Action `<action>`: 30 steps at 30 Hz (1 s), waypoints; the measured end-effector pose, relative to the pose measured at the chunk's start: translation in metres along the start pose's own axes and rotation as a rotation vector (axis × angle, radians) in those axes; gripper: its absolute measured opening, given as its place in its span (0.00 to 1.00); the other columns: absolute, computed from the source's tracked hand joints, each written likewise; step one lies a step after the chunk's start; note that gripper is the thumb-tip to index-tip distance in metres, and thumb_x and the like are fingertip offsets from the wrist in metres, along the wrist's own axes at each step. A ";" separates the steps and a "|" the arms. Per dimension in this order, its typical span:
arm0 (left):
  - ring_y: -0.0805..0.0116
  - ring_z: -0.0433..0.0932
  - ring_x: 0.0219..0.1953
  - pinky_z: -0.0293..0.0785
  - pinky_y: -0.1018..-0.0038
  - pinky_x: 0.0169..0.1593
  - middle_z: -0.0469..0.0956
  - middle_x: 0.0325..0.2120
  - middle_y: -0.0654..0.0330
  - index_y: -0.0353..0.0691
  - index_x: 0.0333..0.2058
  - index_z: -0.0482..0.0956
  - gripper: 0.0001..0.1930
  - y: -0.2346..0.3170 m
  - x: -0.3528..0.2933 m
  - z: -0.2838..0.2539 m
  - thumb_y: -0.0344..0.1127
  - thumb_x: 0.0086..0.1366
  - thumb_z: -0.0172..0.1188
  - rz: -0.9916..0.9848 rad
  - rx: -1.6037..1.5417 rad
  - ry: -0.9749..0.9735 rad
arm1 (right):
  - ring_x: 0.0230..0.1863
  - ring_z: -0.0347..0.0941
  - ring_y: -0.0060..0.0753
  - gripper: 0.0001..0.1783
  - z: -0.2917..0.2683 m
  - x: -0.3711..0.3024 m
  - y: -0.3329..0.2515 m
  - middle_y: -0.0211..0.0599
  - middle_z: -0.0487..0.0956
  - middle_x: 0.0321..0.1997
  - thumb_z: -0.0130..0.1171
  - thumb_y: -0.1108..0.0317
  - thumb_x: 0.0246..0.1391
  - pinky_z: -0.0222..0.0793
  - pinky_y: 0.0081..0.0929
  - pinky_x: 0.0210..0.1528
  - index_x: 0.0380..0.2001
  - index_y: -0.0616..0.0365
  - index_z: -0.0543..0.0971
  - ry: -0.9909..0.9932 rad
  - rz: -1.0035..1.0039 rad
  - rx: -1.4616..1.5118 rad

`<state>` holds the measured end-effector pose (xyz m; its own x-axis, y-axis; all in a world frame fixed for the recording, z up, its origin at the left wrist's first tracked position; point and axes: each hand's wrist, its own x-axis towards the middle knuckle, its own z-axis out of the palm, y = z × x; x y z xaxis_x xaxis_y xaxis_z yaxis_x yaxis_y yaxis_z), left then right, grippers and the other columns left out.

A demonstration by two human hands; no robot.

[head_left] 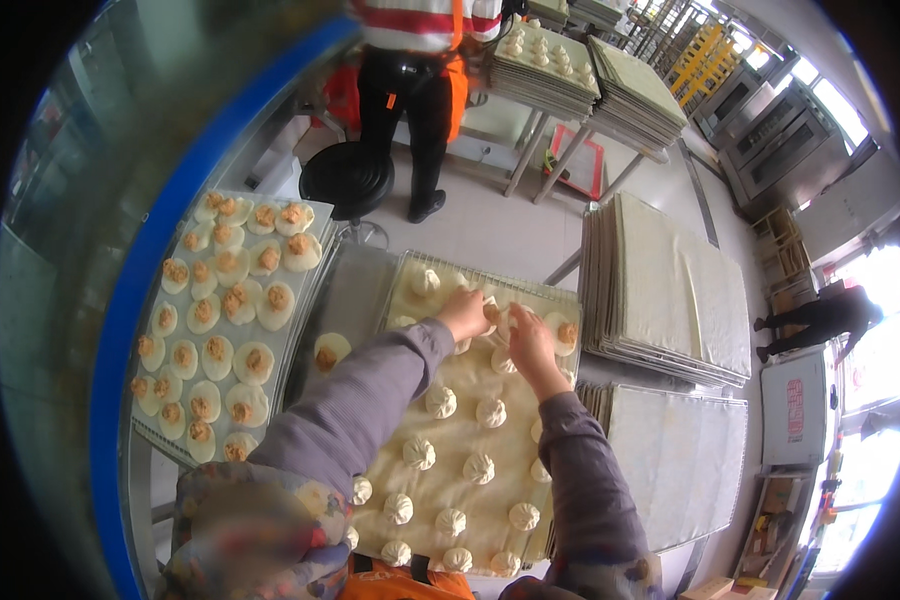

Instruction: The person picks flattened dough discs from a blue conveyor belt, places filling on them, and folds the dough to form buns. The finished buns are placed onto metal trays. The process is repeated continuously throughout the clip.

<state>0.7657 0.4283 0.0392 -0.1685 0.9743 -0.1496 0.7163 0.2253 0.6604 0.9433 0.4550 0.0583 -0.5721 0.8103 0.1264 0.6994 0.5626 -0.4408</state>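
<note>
Above the far part of a cloth-lined tray, my left hand and my right hand pinch the edges of one bun, with a bit of orange-brown filling showing between the fingers. Several pleated white buns stand in rows on the cloth beneath my arms. Just right of my right hand lies an open dough round with filling. Another filled dough round rests left of my left forearm. The underside of the bun in my hands is hidden.
On the left, a board carries several flat dough rounds topped with filling, beside a blue-edged belt. Stacked cloth-covered trays stand at the right. Ahead are a black round stool and a person in an orange apron.
</note>
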 end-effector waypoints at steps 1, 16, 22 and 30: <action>0.49 0.81 0.47 0.76 0.61 0.50 0.81 0.42 0.41 0.30 0.47 0.76 0.27 0.001 0.002 -0.003 0.42 0.54 0.70 -0.052 -0.034 -0.101 | 0.55 0.76 0.45 0.22 0.004 0.005 0.000 0.39 0.82 0.50 0.58 0.75 0.54 0.72 0.41 0.55 0.53 0.54 0.79 -0.062 0.028 -0.093; 0.52 0.82 0.41 0.76 0.65 0.47 0.82 0.40 0.49 0.35 0.50 0.75 0.26 -0.003 -0.030 -0.052 0.37 0.56 0.72 0.201 -0.397 0.212 | 0.38 0.81 0.29 0.07 0.012 0.003 -0.011 0.34 0.84 0.37 0.57 0.70 0.62 0.74 0.27 0.39 0.42 0.57 0.80 0.068 0.094 0.354; 0.73 0.78 0.46 0.76 0.74 0.50 0.80 0.44 0.61 0.35 0.56 0.73 0.26 0.033 -0.119 -0.110 0.34 0.61 0.71 0.120 -0.907 -0.152 | 0.31 0.72 0.12 0.07 -0.051 -0.034 -0.067 0.24 0.81 0.35 0.60 0.70 0.64 0.67 0.13 0.33 0.41 0.62 0.81 -0.179 0.376 1.034; 0.75 0.79 0.46 0.77 0.75 0.50 0.79 0.43 0.64 0.37 0.56 0.73 0.23 0.049 -0.250 -0.079 0.41 0.68 0.66 -0.167 -1.557 -0.207 | 0.29 0.75 0.21 0.06 -0.072 -0.132 -0.133 0.30 0.82 0.33 0.66 0.76 0.57 0.72 0.20 0.30 0.38 0.64 0.82 -0.064 0.462 1.058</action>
<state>0.7896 0.1954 0.1674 0.0135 0.9529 -0.3031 -0.6916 0.2278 0.6855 0.9563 0.2850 0.1645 -0.3975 0.8762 -0.2725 0.1562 -0.2280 -0.9610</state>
